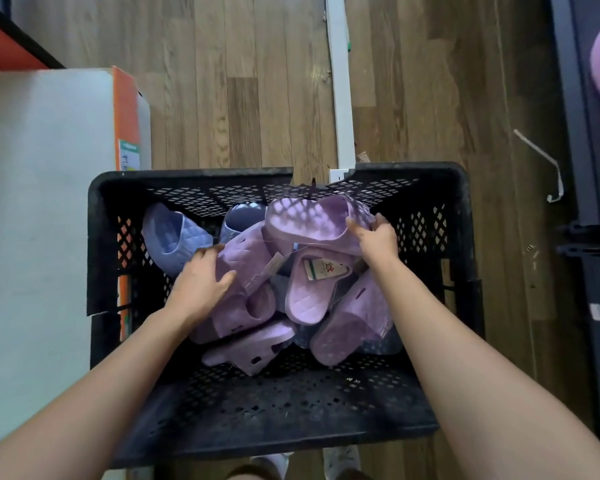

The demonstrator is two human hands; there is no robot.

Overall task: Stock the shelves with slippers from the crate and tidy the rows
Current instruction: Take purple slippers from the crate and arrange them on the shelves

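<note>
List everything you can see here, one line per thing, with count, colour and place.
crate: one, black, on the floor, centre.
purple slippers: about six, lilac, piled in the crate.
blue slippers: at least two, pale blue, far left part of the crate.
tag: one, white, on a middle purple slipper.
box: one, white with an orange edge, left of the crate.
rail: one, white, on the floor beyond the crate.
shelf frame: one, dark, right edge.
floor: brown wood.
left grip: holds a purple slipper at the pile's left.
right grip: holds the top purple slipper's edge.
</note>
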